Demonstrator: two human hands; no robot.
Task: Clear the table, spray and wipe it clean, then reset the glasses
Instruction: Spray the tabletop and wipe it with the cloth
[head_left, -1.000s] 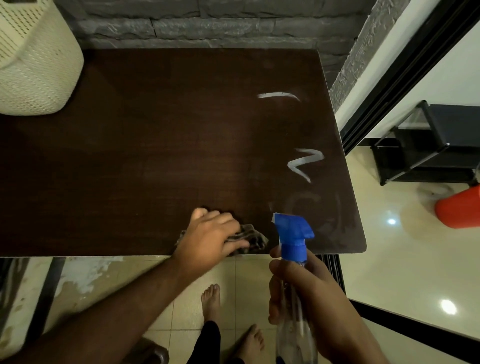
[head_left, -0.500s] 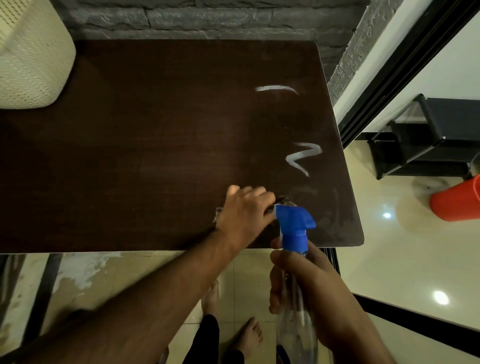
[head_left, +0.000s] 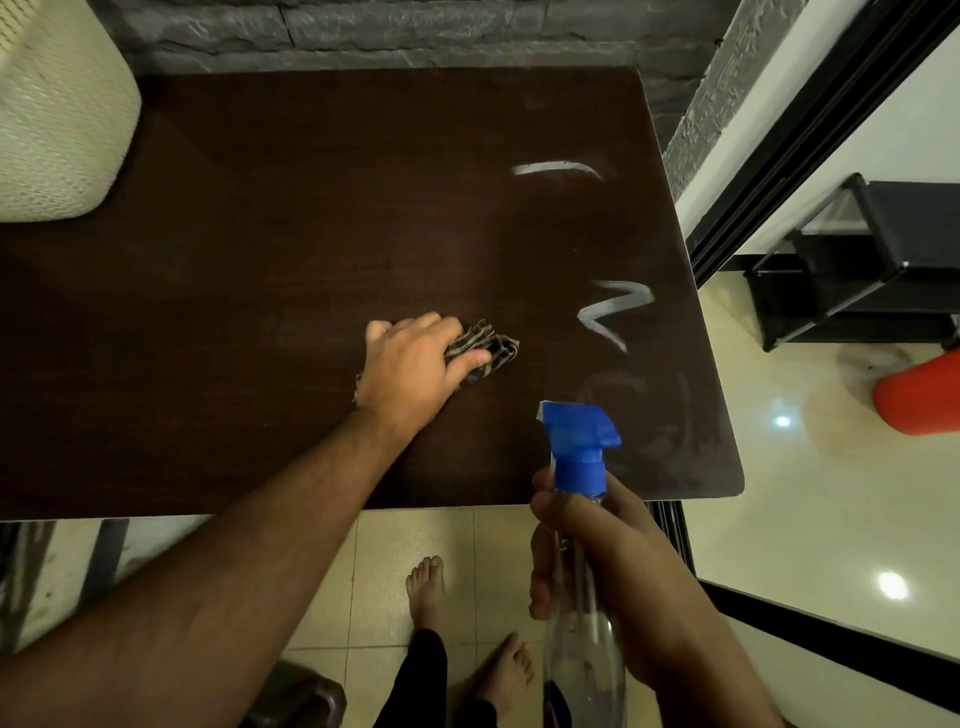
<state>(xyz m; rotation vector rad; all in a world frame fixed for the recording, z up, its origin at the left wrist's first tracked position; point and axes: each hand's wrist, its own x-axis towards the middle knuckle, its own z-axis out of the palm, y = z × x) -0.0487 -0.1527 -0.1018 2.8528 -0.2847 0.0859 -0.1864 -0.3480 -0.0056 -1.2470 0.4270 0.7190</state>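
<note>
Left hand (head_left: 410, 371) fingers curled, gripping soft limp cloth (head_left: 488, 347) mid-table (head_left: 260, 260); right hand (head_left: 608, 566) wrapped round light, slick spray bottle (head_left: 582, 457) neck, off near edge

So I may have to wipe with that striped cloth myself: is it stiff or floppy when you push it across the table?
Probably floppy: the cloth lies bunched and creased under the left hand, with edges sticking out unevenly. It looks thin and likely light. Pushed over the smooth dark table, it would probably slide easily yet fold or roll up unless pressed flat.
</note>
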